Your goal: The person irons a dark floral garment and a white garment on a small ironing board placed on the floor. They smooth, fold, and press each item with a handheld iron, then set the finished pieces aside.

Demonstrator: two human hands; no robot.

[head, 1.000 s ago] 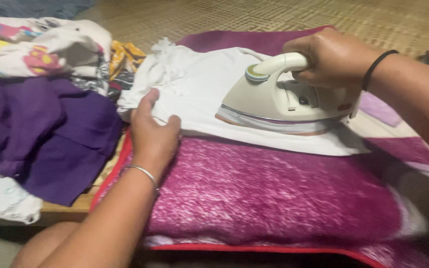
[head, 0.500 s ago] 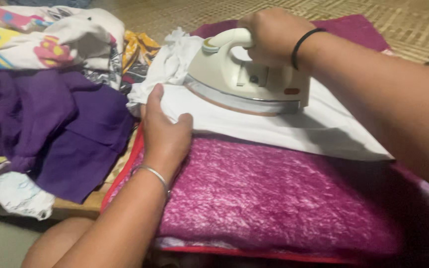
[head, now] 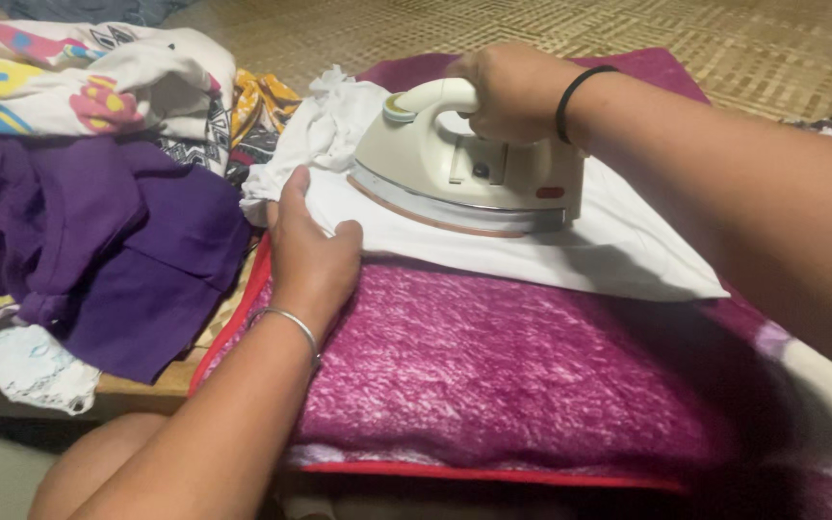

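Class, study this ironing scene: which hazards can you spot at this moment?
1. The left hand presses the white cloth close to the iron gripped by the right hand; fingers could get burned.
2. Bunched fabric at the iron's tip may be pressed into creases.

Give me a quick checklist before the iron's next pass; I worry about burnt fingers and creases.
1. Right hand grips the iron handle firmly: ok.
2. Left hand pins the white garment edge: ok.
3. Left fingertips clear of the soleplate: ok, but close.
4. Cloth flat ahead of the iron's tip: not ok, bunched.
5. Purple blanket padding lies under the garment: ok.
6. Iron's heat setting: cannot tell.
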